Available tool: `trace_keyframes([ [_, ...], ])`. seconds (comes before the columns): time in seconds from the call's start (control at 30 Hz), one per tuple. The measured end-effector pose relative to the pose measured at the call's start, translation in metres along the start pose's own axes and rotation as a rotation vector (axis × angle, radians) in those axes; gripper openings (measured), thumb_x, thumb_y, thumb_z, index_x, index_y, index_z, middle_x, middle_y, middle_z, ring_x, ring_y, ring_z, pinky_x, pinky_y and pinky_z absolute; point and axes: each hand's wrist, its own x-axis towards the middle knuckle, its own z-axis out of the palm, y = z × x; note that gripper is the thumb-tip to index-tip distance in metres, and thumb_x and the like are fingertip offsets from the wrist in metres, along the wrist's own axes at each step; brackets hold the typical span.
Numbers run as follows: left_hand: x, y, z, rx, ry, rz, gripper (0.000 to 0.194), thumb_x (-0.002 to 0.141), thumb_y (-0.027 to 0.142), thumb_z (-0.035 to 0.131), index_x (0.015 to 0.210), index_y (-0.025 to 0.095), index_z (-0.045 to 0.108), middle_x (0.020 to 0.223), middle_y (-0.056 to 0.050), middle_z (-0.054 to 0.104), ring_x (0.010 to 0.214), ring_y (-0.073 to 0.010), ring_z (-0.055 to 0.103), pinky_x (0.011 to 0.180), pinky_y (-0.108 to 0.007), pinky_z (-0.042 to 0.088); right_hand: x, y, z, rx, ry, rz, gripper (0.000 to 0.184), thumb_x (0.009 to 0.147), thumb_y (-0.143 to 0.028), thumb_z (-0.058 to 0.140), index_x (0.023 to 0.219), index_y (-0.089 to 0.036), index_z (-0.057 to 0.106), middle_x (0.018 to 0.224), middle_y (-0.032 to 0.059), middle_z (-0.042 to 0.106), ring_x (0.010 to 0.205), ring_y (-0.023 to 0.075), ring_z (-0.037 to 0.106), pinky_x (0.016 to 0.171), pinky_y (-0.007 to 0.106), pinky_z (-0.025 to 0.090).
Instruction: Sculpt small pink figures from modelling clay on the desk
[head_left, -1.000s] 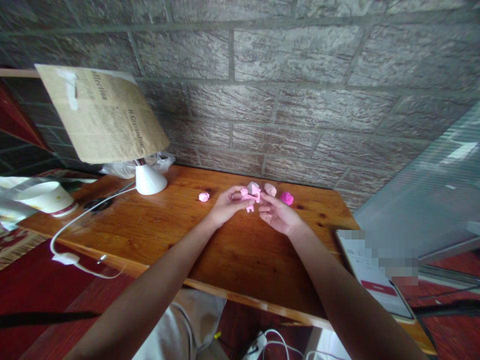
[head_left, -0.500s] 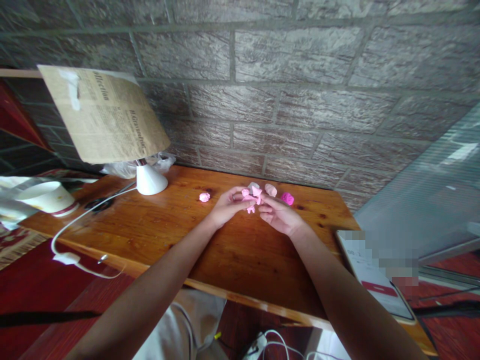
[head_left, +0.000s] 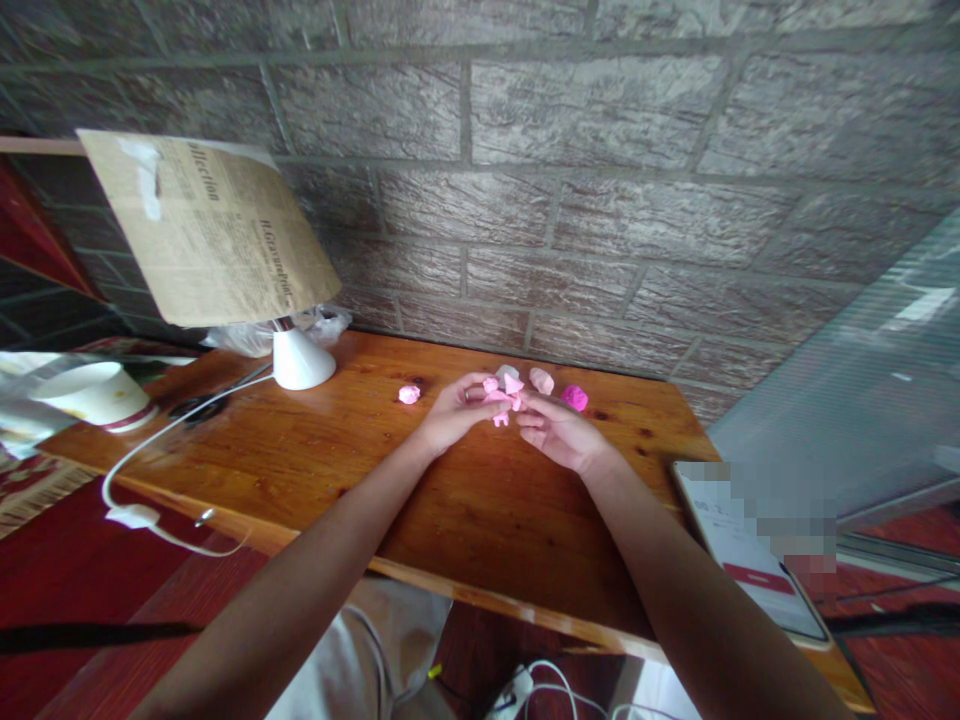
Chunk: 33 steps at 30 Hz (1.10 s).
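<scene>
My left hand [head_left: 455, 412] is closed around a small pink clay figure [head_left: 498, 397], with thumb and fingers on its left side. The figure has a pointed piece on top and short leg-like stubs below. My right hand [head_left: 559, 428] pinches the figure's right side between thumb and fingertips, which partly hide it. Behind the figure sits a whitish lump [head_left: 508, 371], partly covered. A pale pink clay lump [head_left: 541, 381] and a bright magenta clay lump [head_left: 574, 398] lie beyond my right hand. Left of my hands is another light pink lump [head_left: 409, 395].
The wooden table [head_left: 517, 540] stands against a brick wall [head_left: 600, 110]. At left are a lamp [head_left: 303, 362] with its white cord, a paper cup [head_left: 94, 395] and dark scissors [head_left: 196, 408]. A tablet [head_left: 750, 550] lies at the right edge.
Almost nothing differs. Both hands stay around the clay figure, which has tilted or shifted very slightly; the lumps on the table have not moved.
</scene>
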Motion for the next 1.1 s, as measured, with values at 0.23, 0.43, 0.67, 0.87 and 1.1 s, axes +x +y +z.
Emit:
trace_keyframes([
  [0.23,0.001,-0.001,-0.002,0.014,0.036,0.007,0.051,0.06,0.027,0.091,0.102,0.016,0.063,0.09,-0.003,0.076,0.084,-0.0184,0.072,0.086,-0.035,0.053,0.003,0.0,-0.005,-0.111,0.068,-0.026,0.034,0.058,-0.033,0.092,0.078,-0.02,0.068,0.072,-0.004,0.059,0.053,0.0049,0.032,0.048,0.023,0.017],
  [0.43,0.003,-0.003,-0.005,0.093,0.088,0.052,0.053,0.058,0.029,0.091,0.101,0.015,0.064,0.087,-0.003,0.076,0.087,-0.0199,0.072,0.093,-0.039,0.053,0.005,0.002,-0.008,-0.229,0.159,-0.03,0.04,0.052,-0.034,0.093,0.082,-0.018,0.072,0.073,-0.0033,0.061,0.056,0.005,0.04,0.05,0.022,0.021],
  [0.67,0.005,-0.008,-0.007,0.121,0.107,0.059,0.05,0.06,0.03,0.09,0.1,0.016,0.063,0.095,-0.006,0.076,0.093,-0.0212,0.072,0.095,-0.04,0.052,0.004,0.004,-0.006,-0.262,0.177,-0.027,0.035,0.054,-0.028,0.092,0.083,-0.021,0.074,0.074,-0.0026,0.064,0.059,0.0064,0.046,0.053,0.021,0.028],
  [0.87,0.007,-0.019,-0.013,0.316,0.123,0.107,0.041,0.063,0.03,0.085,0.096,0.017,0.065,0.099,-0.007,0.077,0.094,-0.0221,0.072,0.092,-0.037,0.053,0.006,0.003,-0.008,-0.411,0.308,-0.058,0.022,0.059,-0.026,0.085,0.079,-0.022,0.076,0.072,-0.0017,0.066,0.059,0.0072,0.048,0.053,0.021,0.033],
  [1.1,0.009,-0.022,-0.018,0.451,0.13,0.086,0.039,0.066,0.029,0.082,0.099,0.018,0.064,0.103,-0.008,0.077,0.097,-0.0233,0.073,0.09,-0.036,0.054,0.007,0.003,-0.009,-0.492,0.369,-0.06,0.018,0.066,-0.024,0.078,0.084,-0.02,0.075,0.072,-0.0018,0.067,0.057,0.0067,0.051,0.052,0.02,0.037],
])
